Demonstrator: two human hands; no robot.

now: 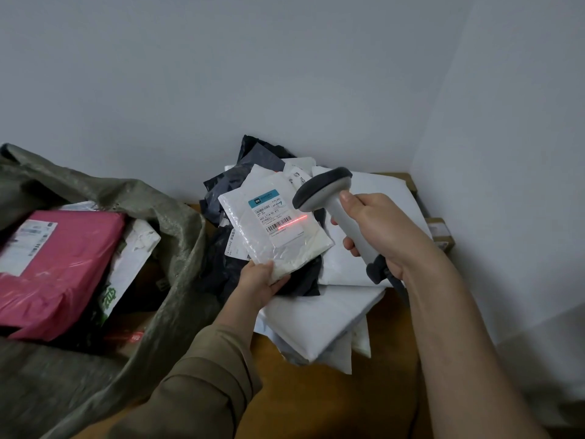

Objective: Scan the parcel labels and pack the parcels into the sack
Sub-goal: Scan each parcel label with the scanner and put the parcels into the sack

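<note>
Parcel point(275, 226), long axis up-left, pinched by left hand point(259, 280); right hand point(376, 229) grips scanner point(323, 191).

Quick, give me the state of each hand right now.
Left hand: closed, gripping the bottom corner of the white parcel.
Right hand: closed around the handle of the barcode scanner, its red line on the parcel's label.

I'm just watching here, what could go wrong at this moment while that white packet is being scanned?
1. The red scan line crosses only the right part of the label and runs off its edge, so the barcode may not read.
2. The left hand pinches the white packet by one bottom corner only; it could sag or slip onto the pile of parcels.
3. The sack mouth slumps, and a pink parcel already fills much of it, so a drop-in might miss.
</note>
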